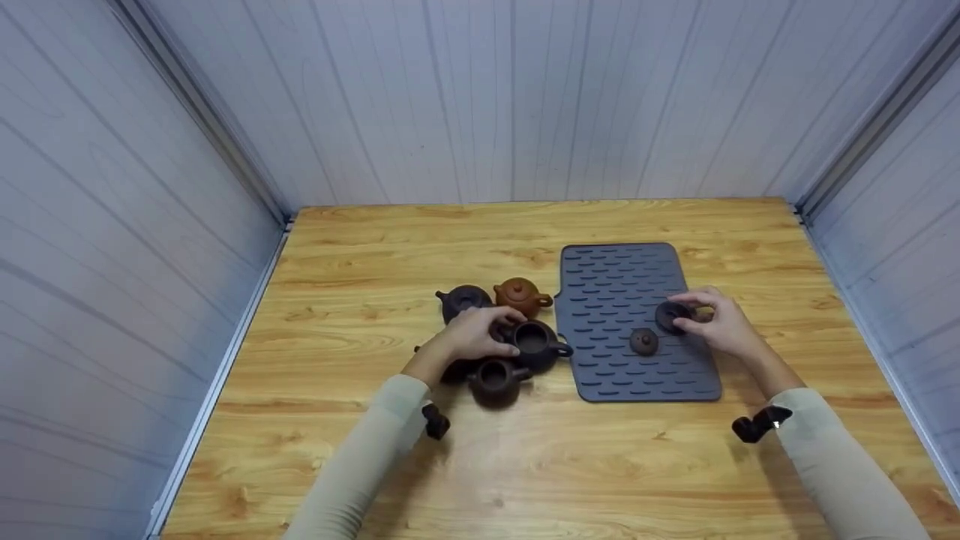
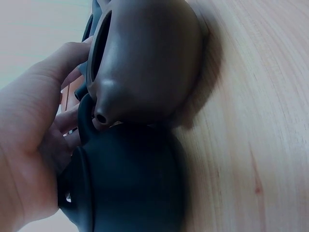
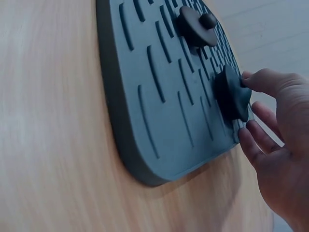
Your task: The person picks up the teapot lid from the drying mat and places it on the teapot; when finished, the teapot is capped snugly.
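My left hand [image 1: 474, 334] reaches over a cluster of small clay teapots. Its thumb and fingers hold the lidless black teapot [image 1: 541, 358] at its spout side. Just in front of that stands a lidless brown teapot [image 1: 493, 391], filling much of the left wrist view. Another black teapot [image 2: 135, 179] sits under the wrist, mostly hidden in the head view. On the grey mat [image 1: 615, 262], my right hand [image 1: 721, 324] pinches a black lid [image 3: 232, 94] between thumb and fingers. A brown lid [image 1: 643, 342] with a round knob lies beside it.
Behind the left hand stand a lidded black teapot [image 1: 463, 298] and an orange-brown teapot [image 1: 519, 295] with its lid on. The wooden table [image 1: 360, 262] is enclosed by pale panel walls [image 1: 480, 97] at the back and both sides.
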### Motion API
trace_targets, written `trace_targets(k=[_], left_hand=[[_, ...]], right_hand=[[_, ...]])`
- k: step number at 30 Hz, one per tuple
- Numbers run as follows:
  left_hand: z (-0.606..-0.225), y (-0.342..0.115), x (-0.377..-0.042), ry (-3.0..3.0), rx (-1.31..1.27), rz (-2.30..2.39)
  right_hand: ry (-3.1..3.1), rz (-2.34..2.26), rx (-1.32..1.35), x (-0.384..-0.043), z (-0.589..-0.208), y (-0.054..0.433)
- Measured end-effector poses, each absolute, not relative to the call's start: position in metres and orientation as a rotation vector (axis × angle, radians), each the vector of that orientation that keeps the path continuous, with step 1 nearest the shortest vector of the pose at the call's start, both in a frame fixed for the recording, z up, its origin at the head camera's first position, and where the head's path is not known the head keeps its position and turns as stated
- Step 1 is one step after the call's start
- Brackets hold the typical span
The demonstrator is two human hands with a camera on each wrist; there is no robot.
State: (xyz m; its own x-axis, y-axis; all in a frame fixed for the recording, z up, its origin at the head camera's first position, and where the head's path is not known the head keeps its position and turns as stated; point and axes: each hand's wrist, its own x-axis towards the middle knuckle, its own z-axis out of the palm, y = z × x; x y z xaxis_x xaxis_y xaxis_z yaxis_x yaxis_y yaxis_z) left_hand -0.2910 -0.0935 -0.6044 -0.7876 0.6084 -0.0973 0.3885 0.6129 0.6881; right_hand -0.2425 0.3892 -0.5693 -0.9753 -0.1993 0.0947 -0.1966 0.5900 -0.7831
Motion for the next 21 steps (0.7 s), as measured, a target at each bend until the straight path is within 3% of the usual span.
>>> trace_targets(k=[15, 21], left_hand=[[-0.594, -0.093, -0.283, 2.553, 0.833, 0.929], [-0.573, -0.09, -0.274, 2.527, 0.841, 0.914]], right_hand=[[2.815, -1.367, -0.152, -0.239, -0.575, 0.387], [2.823, -1.371, -0.141, -0.237, -0.575, 0.387]])
